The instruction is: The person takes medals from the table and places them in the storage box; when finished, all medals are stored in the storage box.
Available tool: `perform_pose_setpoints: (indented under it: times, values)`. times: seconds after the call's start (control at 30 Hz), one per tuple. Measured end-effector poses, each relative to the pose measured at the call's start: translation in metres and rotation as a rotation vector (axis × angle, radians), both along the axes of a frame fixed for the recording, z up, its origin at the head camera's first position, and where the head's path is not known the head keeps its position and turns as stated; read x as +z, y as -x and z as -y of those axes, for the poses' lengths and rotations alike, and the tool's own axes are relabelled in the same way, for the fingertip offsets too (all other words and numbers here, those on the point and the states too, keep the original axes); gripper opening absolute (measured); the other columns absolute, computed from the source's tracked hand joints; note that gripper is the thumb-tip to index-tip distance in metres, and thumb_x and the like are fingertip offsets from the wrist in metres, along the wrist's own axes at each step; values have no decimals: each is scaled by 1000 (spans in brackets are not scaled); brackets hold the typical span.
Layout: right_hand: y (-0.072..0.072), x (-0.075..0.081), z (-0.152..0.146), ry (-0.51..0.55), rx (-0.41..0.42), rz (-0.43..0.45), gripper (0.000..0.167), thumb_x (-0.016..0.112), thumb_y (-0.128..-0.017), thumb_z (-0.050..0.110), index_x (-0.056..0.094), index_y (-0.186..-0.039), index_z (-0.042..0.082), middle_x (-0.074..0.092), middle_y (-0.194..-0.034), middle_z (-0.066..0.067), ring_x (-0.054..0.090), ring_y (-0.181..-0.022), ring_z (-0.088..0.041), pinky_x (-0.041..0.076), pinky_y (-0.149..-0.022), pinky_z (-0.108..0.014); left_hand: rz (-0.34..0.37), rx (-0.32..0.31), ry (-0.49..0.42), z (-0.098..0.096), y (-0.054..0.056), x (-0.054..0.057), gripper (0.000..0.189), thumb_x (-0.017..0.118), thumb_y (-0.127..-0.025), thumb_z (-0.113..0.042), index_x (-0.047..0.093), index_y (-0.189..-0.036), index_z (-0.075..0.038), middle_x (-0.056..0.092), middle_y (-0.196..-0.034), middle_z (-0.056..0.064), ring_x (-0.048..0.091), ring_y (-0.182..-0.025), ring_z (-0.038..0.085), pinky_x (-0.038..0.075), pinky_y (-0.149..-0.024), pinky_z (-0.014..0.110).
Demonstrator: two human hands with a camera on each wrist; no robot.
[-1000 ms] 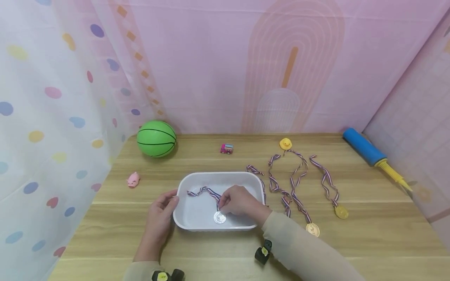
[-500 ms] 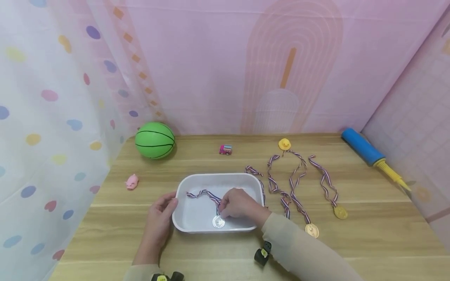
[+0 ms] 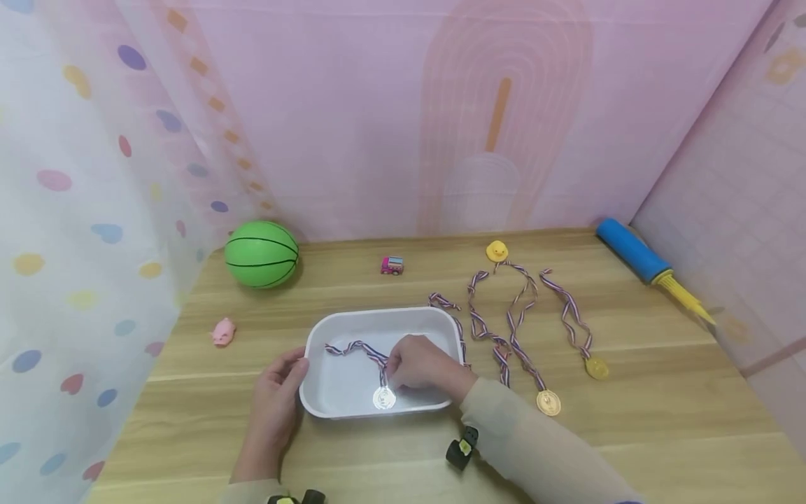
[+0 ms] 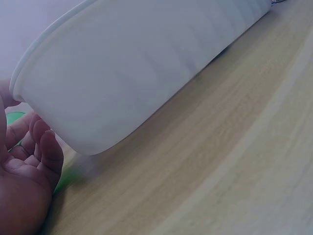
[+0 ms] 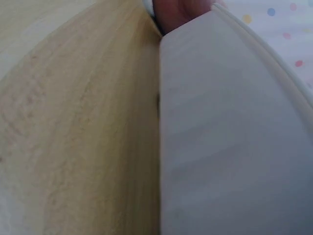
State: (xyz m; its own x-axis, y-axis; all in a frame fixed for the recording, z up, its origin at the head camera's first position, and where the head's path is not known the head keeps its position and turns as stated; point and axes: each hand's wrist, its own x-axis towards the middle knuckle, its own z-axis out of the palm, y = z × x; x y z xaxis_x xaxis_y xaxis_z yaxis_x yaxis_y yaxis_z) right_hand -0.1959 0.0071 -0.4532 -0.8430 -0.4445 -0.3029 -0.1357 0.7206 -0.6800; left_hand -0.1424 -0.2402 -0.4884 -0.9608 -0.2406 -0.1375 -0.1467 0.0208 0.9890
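Gripping tray (image 3: 343, 388) at left with left hand (image 3: 277, 395); resting right hand (image 3: 420, 363) at medal (image 3: 384, 398) inside tray; cannot tell if pinching.

Your head view looks forward and down over the white tray (image 3: 343, 388); your wrist views, close by its near-left and near-right corners, both face its near wall and share your left hand (image 3: 276, 397).

A white tub (image 5: 230, 127) stands on a wooden table (image 5: 73, 127) before dotted cloth (image 5: 281, 22).
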Motion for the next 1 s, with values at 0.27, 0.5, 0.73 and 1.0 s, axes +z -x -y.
perform_pose_setpoints:
  times: [0.27,0.5,0.73,1.0]
  values:
    - [1,32,-17,252,-38,57,8,75,-76,8,69,-77,13,66,-68,-1,64,-62,-14,53,-58,-28,-28,26,-31,5,2,1,35,59,-96,-16,54,-124,5,63,-101,2,58,-94,12,52,-79,20]
    - [-20,71,-103,462,-138,-16,16,70,-86,11,66,-95,-2,65,-80,-12,65,-67,-21,57,-64,-34,-48,45,-68,0,1,-1,32,60,-95,-10,56,-122,6,63,-93,1,58,-89,13,52,-76,21]
    - [-43,64,-215,454,-418,-213,24,66,-91,13,63,-104,-7,67,-87,-7,65,-74,-15,56,-68,-28,-53,40,-104,-4,0,-3,32,60,-94,-7,56,-122,8,63,-97,6,58,-92,15,52,-78,22]
    - [-59,30,-298,442,-668,-249,12,63,-94,15,67,-100,6,64,-86,13,60,-76,-4,51,-68,-17,-83,35,-120,-2,-1,1,35,60,-94,-8,54,-124,8,60,-91,5,58,-85,13,53,-73,21]
